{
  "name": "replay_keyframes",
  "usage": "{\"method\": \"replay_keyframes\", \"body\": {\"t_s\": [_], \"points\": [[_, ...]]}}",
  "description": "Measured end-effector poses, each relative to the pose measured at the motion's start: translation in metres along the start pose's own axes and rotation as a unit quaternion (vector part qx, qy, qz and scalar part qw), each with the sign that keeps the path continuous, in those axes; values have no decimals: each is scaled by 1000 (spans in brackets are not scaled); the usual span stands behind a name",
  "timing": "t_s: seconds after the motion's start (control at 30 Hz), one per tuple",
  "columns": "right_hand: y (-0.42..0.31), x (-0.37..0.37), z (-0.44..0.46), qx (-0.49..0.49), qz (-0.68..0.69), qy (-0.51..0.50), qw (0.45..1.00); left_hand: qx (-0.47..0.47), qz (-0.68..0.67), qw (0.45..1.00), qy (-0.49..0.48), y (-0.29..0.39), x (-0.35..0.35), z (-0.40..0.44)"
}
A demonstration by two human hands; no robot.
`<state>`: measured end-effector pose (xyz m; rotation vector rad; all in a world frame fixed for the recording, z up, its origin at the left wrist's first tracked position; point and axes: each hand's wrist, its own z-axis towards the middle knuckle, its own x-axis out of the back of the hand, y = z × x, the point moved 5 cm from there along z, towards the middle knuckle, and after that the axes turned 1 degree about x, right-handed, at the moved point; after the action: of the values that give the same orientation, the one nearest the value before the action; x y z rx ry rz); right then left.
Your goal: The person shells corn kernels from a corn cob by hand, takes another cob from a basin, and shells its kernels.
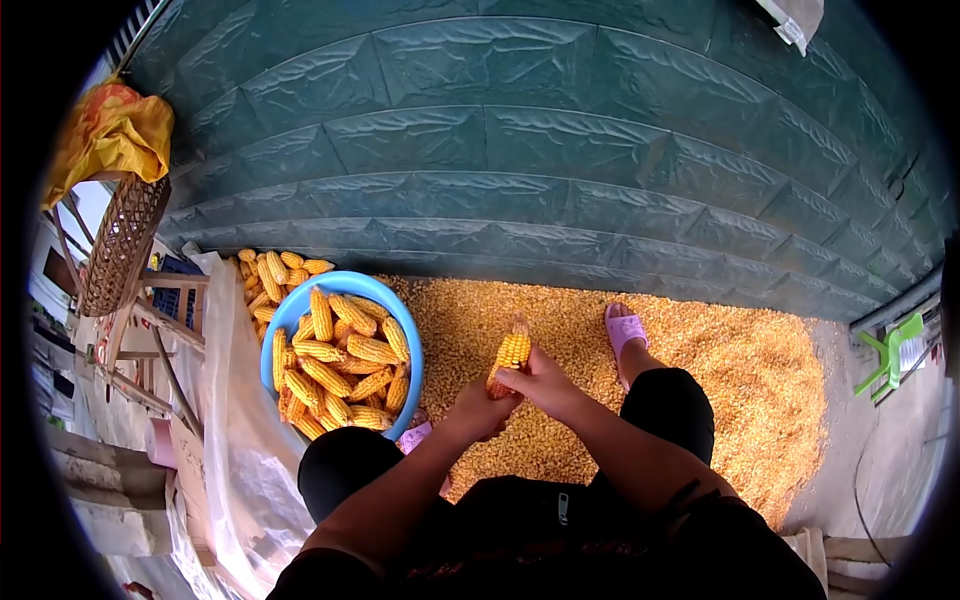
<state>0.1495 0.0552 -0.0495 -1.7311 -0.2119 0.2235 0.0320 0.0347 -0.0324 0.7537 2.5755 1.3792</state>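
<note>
An ear of corn is held between both hands above a spread of loose kernels. Yellow kernels cover its upper part, while the lower end shows bare reddish cob. My left hand is closed round the lower end. Against the ear's right side my right hand is closed, its thumb lying across the cob. Left of my hands stands a blue basin heaped with unshelled ears of corn. Loose kernels cover the ground beneath and around my feet.
More ears lie behind the basin. Clear plastic sheeting runs along the left. A wicker basket and wooden frame stand farther left. A green wall rises ahead, and a green chair is at the right.
</note>
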Motion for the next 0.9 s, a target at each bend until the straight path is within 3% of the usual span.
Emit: {"method": "replay_keyframes", "body": {"t_s": [0.07,0.13,0.2,0.53,0.6,0.67,0.73,0.9], "points": [[-5,0,1,6,-11,6,1000,-43,74,995,51,-12,4,11],[-9,-2,2,-8,111,-1,994,-84,145,981,100,-17,6,17],[-5,-1,2,-18,82,8,996,-171,264,933,176,-13,9,15],[-8,5,3,-13,-12,-54,998,-87,173,972,131,-21,11,19],[-11,5,1,-10,-10,-56,998,-149,214,950,170,-11,11,12],[-16,5,0,-8,-8,-58,998,-142,237,945,175,-5,11,7],[-11,7,-4,-162,79,-46,983,-135,259,939,182,6,10,-2],[-6,5,-2,-99,61,21,993,-87,329,926,165,3,2,-3]]}}
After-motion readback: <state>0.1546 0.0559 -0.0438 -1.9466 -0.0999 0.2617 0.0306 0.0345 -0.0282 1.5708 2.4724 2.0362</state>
